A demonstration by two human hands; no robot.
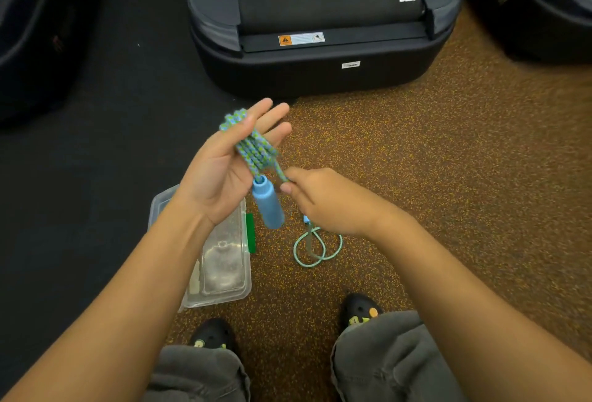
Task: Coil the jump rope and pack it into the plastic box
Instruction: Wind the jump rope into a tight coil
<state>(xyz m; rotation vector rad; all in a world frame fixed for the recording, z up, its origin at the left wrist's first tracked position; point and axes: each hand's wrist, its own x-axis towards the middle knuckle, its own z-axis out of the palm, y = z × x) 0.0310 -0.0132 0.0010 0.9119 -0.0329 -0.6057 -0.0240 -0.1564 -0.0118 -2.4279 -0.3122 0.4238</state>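
Left fingers (272,110) inside jump rope (256,150) coils.

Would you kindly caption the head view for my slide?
Left hand holds coiled jump rope, right hand pinches a strand; plastic box lies below.

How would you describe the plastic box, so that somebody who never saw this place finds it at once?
Begin at the big black treadmill at the top. Come down the floor toward the person: under the left hand lies the plastic box. It alone is clear and rectangular, with a green clasp on the edge nearest the loose rope loop.
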